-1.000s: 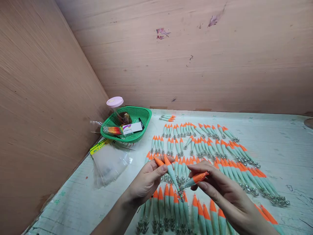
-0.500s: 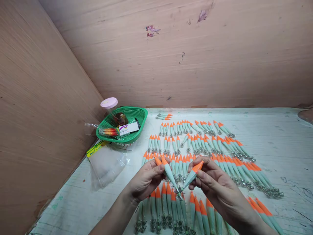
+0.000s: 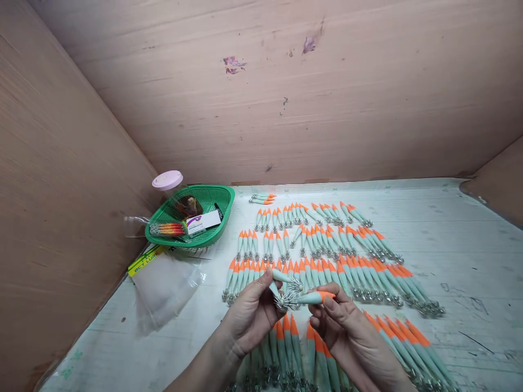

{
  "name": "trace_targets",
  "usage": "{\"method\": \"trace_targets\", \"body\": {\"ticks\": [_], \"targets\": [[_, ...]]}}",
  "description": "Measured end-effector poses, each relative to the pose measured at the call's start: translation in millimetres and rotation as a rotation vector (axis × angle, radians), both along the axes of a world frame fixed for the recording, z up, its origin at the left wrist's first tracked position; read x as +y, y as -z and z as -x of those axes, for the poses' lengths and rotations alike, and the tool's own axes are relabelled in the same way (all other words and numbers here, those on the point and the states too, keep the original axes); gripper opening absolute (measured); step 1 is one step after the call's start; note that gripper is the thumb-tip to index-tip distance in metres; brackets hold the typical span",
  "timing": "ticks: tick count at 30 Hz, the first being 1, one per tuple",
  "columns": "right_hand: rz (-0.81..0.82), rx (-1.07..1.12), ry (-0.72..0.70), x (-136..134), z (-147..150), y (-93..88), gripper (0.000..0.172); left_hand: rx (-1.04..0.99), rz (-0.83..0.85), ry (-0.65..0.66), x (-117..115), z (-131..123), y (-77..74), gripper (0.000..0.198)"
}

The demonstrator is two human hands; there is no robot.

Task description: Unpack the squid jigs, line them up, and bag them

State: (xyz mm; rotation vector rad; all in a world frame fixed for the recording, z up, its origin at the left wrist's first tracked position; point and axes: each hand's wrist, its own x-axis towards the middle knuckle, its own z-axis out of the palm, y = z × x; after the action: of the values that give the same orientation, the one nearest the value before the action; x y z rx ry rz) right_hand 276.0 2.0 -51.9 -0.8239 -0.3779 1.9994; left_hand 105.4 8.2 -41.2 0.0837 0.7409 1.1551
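Observation:
My left hand [image 3: 248,311] is closed on two pale green squid jigs [image 3: 280,276], its thumb and fingers covering their front ends. Between the thumb and fingertips of my right hand [image 3: 349,321] lies a third squid jig [image 3: 311,298], held by its orange end and pointing sideways. The spiky metal hook crowns [image 3: 281,301] of the held jigs meet between my hands; whether they are tangled I cannot tell. Below and behind my hands, rows of matching orange-and-green jigs [image 3: 349,269] lie side by side on the white-covered table.
A green basket [image 3: 230,209] at the left holds a jar with a pink lid [image 3: 167,180], a white box [image 3: 204,222] and a pack of red-yellow jigs [image 3: 166,229]. Clear plastic bags [image 3: 165,286] lie before it. Wooden walls [image 3: 261,125] rise behind and at the left.
The held jigs have turned: the left ones tipped from pointing up so their hooks face right, and the right one swung nearly level. The whole view has shifted slightly.

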Motion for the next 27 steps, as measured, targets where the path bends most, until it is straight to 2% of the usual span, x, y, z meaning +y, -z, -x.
{"method": "trace_targets", "body": {"ticks": [5,9,13,20,25,27], "targets": [[0.035,-0.011,0.035,-6,-4,9.3,0.023,0.032,-0.001,-0.054,-6,-5,2.5,0.025],[-0.038,-0.09,0.092,-8,-5,11.4,0.022,0.038,0.051,-0.044,-7,-8,5.0,0.022],[-0.101,-0.143,0.15,-14,-7,6.3,0.022,-0.016,0.089,-0.043,-7,-12,6.0,0.023],[-0.047,-0.146,0.24,-23,-9,-5.9,0.029,-0.061,0.011,-0.013,-7,-15,6.8,0.032],[0.001,-0.101,0.216,-28,-10,-6.7,0.027,-0.015,-0.016,0.032,-6,-13,4.6,0.037],[-0.027,-0.106,0.261,-30,-8,-5.7,0.027,-0.011,-0.027,0.023,-6,-14,5.0,0.037]]}}
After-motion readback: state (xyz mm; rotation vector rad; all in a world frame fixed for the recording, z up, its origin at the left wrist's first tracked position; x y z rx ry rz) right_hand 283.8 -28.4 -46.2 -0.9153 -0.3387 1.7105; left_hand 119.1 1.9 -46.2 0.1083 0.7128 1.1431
